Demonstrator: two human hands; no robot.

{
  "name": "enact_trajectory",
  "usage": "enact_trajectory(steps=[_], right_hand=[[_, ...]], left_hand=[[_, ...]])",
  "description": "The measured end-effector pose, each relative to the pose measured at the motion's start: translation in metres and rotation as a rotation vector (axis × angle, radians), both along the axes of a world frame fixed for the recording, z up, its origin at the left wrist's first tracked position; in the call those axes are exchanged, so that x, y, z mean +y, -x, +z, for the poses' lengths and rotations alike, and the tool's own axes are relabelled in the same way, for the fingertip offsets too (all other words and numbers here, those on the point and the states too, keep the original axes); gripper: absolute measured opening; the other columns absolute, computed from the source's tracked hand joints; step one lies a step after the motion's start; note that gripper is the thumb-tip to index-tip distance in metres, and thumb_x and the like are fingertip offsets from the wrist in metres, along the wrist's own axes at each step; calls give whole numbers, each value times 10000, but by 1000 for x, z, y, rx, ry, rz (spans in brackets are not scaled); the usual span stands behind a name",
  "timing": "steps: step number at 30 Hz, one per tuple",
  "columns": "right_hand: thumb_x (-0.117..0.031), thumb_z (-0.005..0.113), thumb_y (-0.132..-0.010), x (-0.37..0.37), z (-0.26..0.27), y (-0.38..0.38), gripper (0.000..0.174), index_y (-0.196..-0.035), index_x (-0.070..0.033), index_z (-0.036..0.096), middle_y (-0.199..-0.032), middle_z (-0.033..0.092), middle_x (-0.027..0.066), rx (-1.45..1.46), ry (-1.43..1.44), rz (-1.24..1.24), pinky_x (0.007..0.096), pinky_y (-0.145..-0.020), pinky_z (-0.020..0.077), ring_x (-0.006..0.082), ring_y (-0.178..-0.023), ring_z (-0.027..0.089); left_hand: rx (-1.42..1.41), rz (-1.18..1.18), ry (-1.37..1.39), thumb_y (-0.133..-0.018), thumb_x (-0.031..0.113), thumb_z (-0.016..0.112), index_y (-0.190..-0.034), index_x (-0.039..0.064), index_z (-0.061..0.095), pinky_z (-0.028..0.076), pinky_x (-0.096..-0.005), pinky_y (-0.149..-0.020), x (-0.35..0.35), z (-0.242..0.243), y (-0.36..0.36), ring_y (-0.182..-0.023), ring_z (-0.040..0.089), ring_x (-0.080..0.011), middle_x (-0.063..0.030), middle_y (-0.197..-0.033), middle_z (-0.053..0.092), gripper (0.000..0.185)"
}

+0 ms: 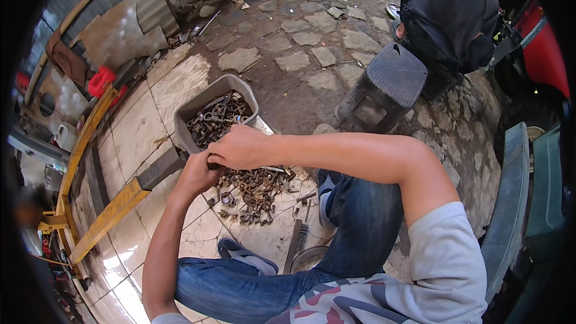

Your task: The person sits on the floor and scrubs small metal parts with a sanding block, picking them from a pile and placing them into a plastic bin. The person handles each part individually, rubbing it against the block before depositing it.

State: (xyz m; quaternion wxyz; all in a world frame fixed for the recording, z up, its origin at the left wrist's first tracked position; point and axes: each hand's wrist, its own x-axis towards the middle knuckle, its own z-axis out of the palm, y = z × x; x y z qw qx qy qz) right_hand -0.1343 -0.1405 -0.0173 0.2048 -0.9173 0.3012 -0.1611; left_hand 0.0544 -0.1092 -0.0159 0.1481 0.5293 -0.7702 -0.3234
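Observation:
My left hand [200,173] and my right hand [238,147] meet at the near left edge of a grey plastic bin [250,94]. Between their fingers is a small dark piece [212,164], mostly hidden, so its kind cannot be told. The bin holds a heap of rusty bolts and metal parts [215,114]. A spread of rusty bolts and nuts [258,193] lies on the tiled floor below my hands. Nearer my legs, a wire brush [294,243] with a long handle leans at a round bowl [308,258].
A black plastic stool [396,74] stands right of the bin, beside a person in dark clothes [450,18]. A yellow metal frame [108,218] with a dark bar reaches in from the left. Green metal panels [508,207] are at the right. Uneven paving stones [292,60] lie beyond.

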Motion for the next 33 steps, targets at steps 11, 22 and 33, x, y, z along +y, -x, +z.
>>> enact_trajectory(steps=[11, 22, 33], right_hand=[[-266, 669, -890, 4, 15, 2, 286, -1058, -47, 596, -982, 689, 147, -56, -186, 11, 471, -829, 511, 351, -945, 679], [-239, 591, -887, -12, -3, 1, 141, -970, -127, 612, -898, 632, 15, 68, 725, 175, 396, -844, 429, 189, -885, 662], [-376, 531, -981, -5, -2, 1, 370, -898, -49, 684, -830, 720, 86, 56, 179, 47, 421, -857, 516, 245, -810, 707]], left_hand=[[2, 62, -112, -812, 140, 779, -1121, 17, 664, 531, -392, -803, 8, 2, -15, -928, 709, -305, -199, -995, 720, 352], [-4, 70, -227, -868, 200, 766, -1035, -5, 677, 513, -345, -737, -4, 2, -11, -787, 607, -148, -148, -897, 709, 279], [58, -16, -35, -798, 46, 713, -1034, 26, 668, 527, -383, -762, -1, 3, 2, -821, 691, -302, -206, -895, 700, 240]])
